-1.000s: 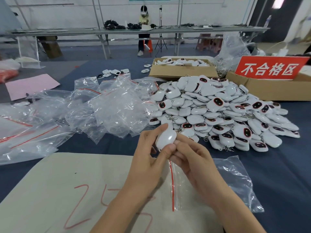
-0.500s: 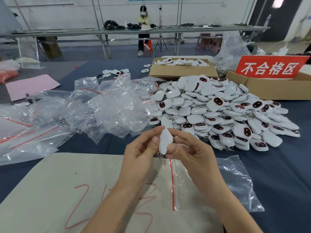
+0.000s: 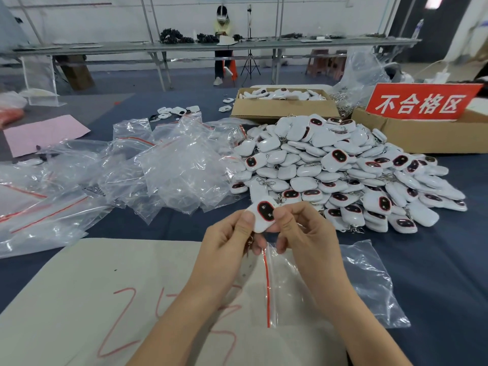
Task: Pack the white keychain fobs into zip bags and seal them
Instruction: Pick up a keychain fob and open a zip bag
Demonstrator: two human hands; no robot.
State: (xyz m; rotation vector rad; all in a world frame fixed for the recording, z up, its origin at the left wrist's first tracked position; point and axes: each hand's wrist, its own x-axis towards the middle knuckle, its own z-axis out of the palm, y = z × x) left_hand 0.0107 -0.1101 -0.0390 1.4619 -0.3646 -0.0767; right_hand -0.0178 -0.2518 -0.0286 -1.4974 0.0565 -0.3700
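The dark blue tabletop (image 3: 435, 273) carries everything, with a beige sheet (image 3: 79, 299) marked in red over its near part. On the left sprawls a heap of empty bags (image 3: 171, 167), clear and crumpled. Right of it rises the pile of fobs (image 3: 343, 175), some face up, some face down. One zip bag (image 3: 369, 286) lies flat just below the hands, partly on the beige sheet, its red zip strip (image 3: 267, 286) running toward the viewer; whether its mouth is open I cannot tell. The left hand (image 3: 224, 249) and the right hand (image 3: 306, 233) are raised together over that bag. Each pinches one side edge of a single fob (image 3: 264, 213) between thumb and curled fingers, so it sits in the air, face to the camera, clear of the pile. It is a rounded, glossy white shell with a dark oval window (image 3: 265, 211) rimmed in red, and a small metal ring (image 3: 250, 240) seems to hang under it between the palms. The fob looks light and rigid, hard plastic that should bear a firm pinch, though the gloss may let it slip, so the side edges are the surer purchase. The bag is thin, limp film, best taken by its stiffer zip strip.
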